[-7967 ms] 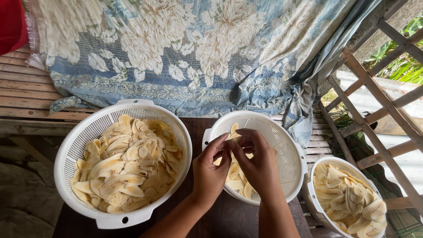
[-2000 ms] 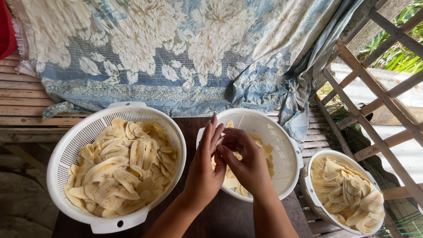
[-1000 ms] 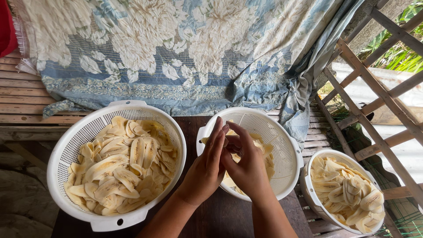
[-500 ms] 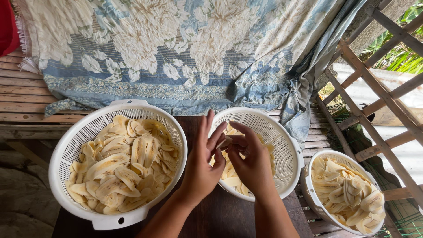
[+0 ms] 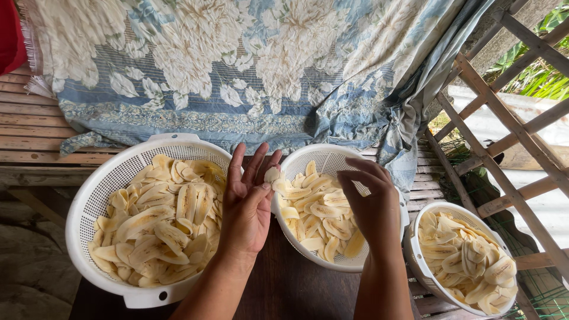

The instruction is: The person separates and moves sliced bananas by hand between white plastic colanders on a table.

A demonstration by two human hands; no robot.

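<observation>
A blue floral cloth (image 5: pixel 249 65) hangs over wooden slats (image 5: pixel 29 127) behind the dark surface (image 5: pixel 296 290). A red cloth (image 5: pixel 9 32) shows at the top left. A wooden lattice (image 5: pixel 510 112) leans at the right, with green leaves (image 5: pixel 539 74) beyond it.

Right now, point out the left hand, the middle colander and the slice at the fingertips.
left hand (image 5: pixel 248 204), head view, palm.
middle colander (image 5: pixel 325 156), head view, far rim.
slice (image 5: pixel 271 174), head view, its centre.

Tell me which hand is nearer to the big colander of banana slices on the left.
Left. The left hand overlaps the big colander's right rim; the right hand is farther off, over the middle colander.
</observation>
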